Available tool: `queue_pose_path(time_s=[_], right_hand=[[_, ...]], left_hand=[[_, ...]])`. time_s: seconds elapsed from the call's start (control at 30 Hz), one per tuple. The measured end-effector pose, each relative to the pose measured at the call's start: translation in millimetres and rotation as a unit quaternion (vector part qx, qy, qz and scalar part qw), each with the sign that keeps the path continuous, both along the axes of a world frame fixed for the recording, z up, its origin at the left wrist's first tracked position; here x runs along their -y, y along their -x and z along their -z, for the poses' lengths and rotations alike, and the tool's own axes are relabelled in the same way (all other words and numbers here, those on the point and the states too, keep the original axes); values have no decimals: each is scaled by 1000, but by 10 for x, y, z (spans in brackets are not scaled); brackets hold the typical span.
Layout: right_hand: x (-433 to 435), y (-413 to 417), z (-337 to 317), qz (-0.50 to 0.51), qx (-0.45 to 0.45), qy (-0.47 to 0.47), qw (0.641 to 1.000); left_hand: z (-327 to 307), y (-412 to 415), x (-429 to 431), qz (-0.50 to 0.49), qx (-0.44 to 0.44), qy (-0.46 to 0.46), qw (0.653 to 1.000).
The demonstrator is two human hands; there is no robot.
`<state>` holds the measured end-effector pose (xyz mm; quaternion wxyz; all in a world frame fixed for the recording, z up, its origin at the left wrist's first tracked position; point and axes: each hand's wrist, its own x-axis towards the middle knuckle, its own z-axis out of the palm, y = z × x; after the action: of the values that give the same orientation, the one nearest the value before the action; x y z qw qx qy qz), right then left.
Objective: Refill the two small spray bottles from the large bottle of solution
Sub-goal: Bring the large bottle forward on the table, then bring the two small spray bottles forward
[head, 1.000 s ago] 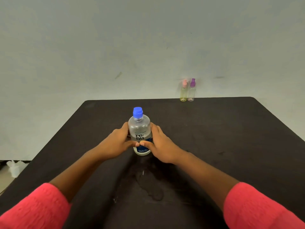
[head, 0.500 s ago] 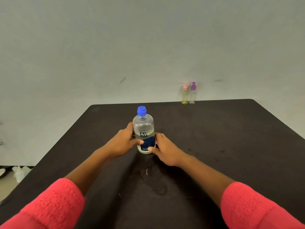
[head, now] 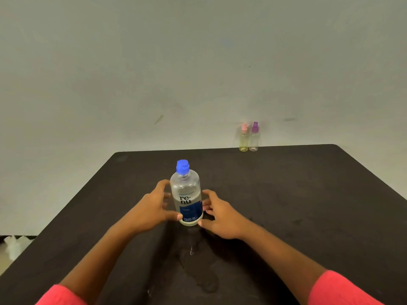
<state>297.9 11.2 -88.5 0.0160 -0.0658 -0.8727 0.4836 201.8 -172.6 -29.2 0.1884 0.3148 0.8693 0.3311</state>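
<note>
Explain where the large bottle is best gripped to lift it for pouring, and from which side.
Grip the large bottle around its straight labelled body, coming in level from its right with the right hand. It stands upright on the table; the body is wide and even, while the neck narrows under the blue cap, which must probably stay free for the left hand to unscrew.

Dark table (head: 308, 194) against plain grey-white wall (head: 154, 62); pale floor (head: 4, 260) lower left
</note>
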Motion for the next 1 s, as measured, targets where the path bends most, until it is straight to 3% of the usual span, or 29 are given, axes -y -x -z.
queue_pose_path(time_s=[0.07, 0.13, 0.2, 0.27, 0.33, 0.4, 0.47, 0.6, 0.83, 1.0], right_hand=[[-117, 1, -30, 18, 9, 53, 998], [-324, -15, -36, 66, -4, 34, 997], [-609, -32, 3, 144, -32, 7, 989], [-898, -40, 53, 225, -58, 10, 972], [-1136, -31, 69, 298, -85, 41, 950], [-1303, -17, 51, 351, -103, 75, 928], [-1407, 27, 46, 383, -116, 85, 913], [-1553, 183, 94, 395, -135, 67, 906], [-1866, 446, 97, 401, -135, 68, 904], [-2081, 673, 107, 398, -139, 67, 904]], left_hand=[[-186, -7, 41, -57, -66, 115, 989], [-401, -93, 52, -22, -89, 152, 984], [-583, -291, -54, 120, -13, 127, 985], [-618, -533, -277, 247, 87, 63, 963], [-473, -693, -606, 289, 119, -12, 950], [-218, -767, -1034, 218, 108, -89, 966], [3, -762, -1470, 85, 144, -165, 972], [375, -576, -2205, -114, 243, -251, 930], [574, -164, -2867, -197, 194, -318, 907], [596, 103, -3130, -195, 159, -318, 914]])
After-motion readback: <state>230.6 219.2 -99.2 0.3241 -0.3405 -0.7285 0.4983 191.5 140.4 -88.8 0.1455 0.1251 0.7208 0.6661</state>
